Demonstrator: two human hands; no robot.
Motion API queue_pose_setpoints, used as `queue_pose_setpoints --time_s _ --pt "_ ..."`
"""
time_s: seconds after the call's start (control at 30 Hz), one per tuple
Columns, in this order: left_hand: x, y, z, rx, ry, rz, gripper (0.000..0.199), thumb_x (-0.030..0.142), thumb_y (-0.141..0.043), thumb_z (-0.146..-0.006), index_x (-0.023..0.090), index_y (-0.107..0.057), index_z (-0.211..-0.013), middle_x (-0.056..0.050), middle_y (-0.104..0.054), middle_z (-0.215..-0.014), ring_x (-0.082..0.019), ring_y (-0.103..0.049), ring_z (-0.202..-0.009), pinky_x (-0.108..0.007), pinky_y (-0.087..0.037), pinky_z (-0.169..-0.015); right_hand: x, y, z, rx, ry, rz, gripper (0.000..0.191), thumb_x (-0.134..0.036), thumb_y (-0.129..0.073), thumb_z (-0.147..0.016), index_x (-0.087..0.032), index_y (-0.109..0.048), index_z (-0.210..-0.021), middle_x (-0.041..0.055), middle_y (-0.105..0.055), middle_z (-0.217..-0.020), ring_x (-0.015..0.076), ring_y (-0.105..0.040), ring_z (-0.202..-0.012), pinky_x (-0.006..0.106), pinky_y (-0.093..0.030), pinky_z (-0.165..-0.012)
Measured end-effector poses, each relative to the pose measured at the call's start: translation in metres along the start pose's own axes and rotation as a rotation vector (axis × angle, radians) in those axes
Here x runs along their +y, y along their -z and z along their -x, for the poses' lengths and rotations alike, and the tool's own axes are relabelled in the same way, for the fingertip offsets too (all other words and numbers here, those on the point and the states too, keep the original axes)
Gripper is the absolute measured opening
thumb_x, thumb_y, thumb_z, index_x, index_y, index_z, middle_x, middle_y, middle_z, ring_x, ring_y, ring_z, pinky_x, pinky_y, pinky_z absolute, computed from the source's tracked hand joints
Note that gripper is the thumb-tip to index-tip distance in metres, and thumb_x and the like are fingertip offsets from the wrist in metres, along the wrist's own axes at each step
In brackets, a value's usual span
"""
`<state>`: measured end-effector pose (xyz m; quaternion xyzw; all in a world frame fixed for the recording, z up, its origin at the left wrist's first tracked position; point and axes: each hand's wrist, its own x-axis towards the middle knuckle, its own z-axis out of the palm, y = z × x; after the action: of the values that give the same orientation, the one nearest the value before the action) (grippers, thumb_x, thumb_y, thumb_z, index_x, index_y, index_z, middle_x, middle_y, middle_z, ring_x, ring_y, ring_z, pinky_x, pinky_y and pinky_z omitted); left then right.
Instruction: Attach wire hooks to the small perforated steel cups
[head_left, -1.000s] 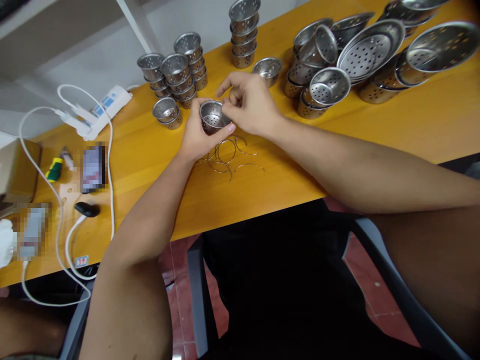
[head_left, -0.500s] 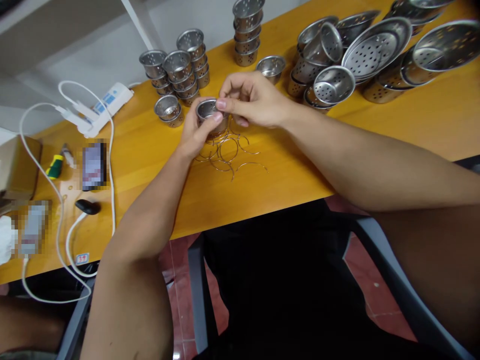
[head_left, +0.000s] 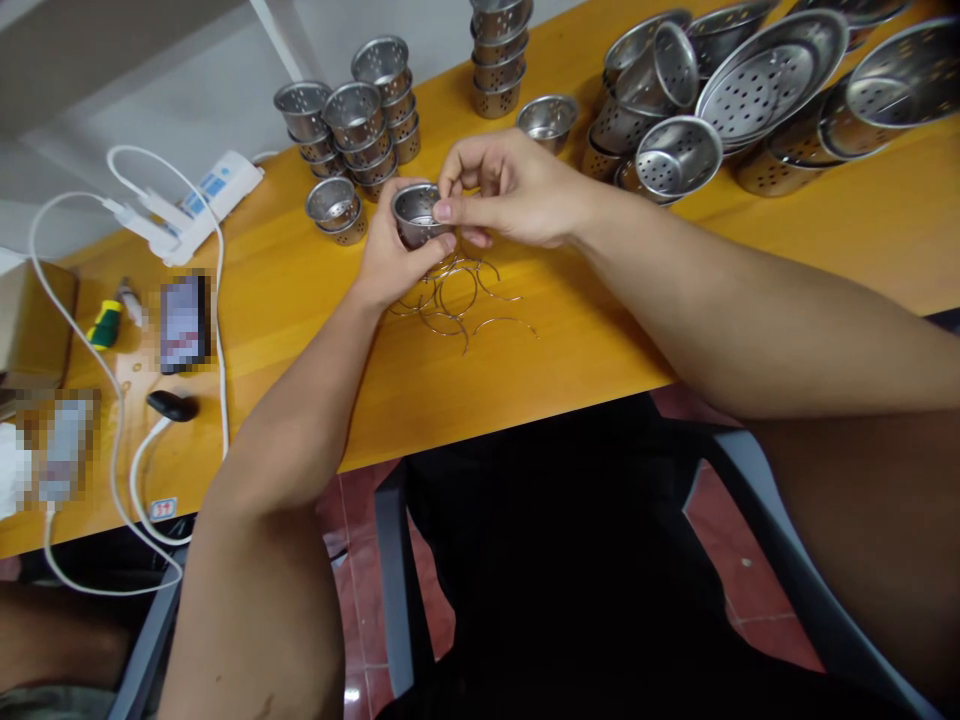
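Observation:
A small perforated metal cup (head_left: 417,222) is held tilted in my left hand (head_left: 390,252), with the thumb across its front and the fingers behind it. My right hand (head_left: 506,190) is at the cup's right rim, thumb and index finger pinched together there. Whether something thin sits in that pinch is too small to tell. Below the cup, several thin curved wires (head_left: 457,292) lie loosely on the yellow table (head_left: 510,370), some of them bent into rings.
Stacked metal cups (head_left: 354,120) stand behind my left hand, another stack (head_left: 497,60) further back. Perforated strainers and cups (head_left: 772,85) crowd the back right. On the left are a power strip (head_left: 217,205), white cables, a phone (head_left: 184,322) and a cardboard box (head_left: 37,325).
The cup has turned slightly in my left hand, whose thumb now sits lower at its front. My right hand stays at the rim. The whole view has shifted a little.

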<state>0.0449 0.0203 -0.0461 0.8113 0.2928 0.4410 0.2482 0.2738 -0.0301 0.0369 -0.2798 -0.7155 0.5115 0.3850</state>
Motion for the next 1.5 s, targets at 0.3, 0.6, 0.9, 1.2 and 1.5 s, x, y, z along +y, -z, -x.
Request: queue_pose_setpoints --time_s 0.3,0.6,0.9,1.2,1.5 --pt "0.008 0.001 0.000 0.030 0.010 0.028 0.079 0.086 -0.083 -0.077 0.035 -0.050 -0.128 0.002 -0.074 -0.118 -0.021 -0.069 -0.103 -0.044 -0.063 -0.095 0.003 0.000 0.001 -0.035 0.029 -0.053 0.052 -0.061 -0.098 -0.074 -0.025 -0.063 -0.087 -0.0008 -0.065 -0.071 0.0173 -0.055 -0.054 0.032 -0.040 -0.052" --pt "0.010 -0.002 0.000 0.040 0.017 0.024 0.083 0.090 -0.080 -0.075 0.033 -0.051 -0.127 -0.001 -0.071 -0.116 -0.024 -0.071 -0.104 -0.046 -0.059 -0.096 -0.001 0.005 0.004 -0.053 0.003 0.009 0.058 -0.069 -0.097 -0.073 -0.025 -0.067 -0.096 0.0012 -0.068 -0.089 0.0170 -0.056 -0.066 0.031 -0.044 -0.061" --pt "-0.002 0.002 -0.002 0.152 0.079 0.009 0.089 0.094 -0.077 -0.073 0.034 -0.047 -0.132 -0.004 -0.067 -0.122 -0.029 -0.072 -0.113 -0.046 -0.058 -0.102 -0.004 0.012 0.010 0.067 0.197 0.582 0.043 -0.065 -0.063 -0.106 -0.024 -0.071 -0.117 0.0101 -0.059 -0.135 0.0208 -0.061 -0.102 0.032 -0.052 -0.086" --pt "-0.002 -0.003 0.000 0.100 -0.015 0.024 0.088 0.089 -0.079 -0.078 0.034 -0.043 -0.138 -0.006 -0.064 -0.129 -0.029 -0.071 -0.117 -0.047 -0.059 -0.108 0.009 0.007 0.008 -0.051 0.212 0.766 0.069 -0.078 -0.041 -0.108 -0.022 -0.075 -0.132 0.0156 -0.053 -0.149 0.0302 -0.051 -0.135 0.043 -0.042 -0.112" --pt "-0.018 -0.002 0.000 0.085 0.006 0.016 0.096 0.078 -0.087 -0.076 0.035 -0.038 -0.147 -0.008 -0.058 -0.139 -0.033 -0.066 -0.132 -0.052 -0.052 -0.122 -0.013 0.000 0.011 -0.101 0.096 0.854 0.040 -0.061 -0.055 -0.110 -0.029 -0.074 -0.125 0.0100 -0.062 -0.138 0.0316 -0.055 -0.127 0.042 -0.046 -0.104"
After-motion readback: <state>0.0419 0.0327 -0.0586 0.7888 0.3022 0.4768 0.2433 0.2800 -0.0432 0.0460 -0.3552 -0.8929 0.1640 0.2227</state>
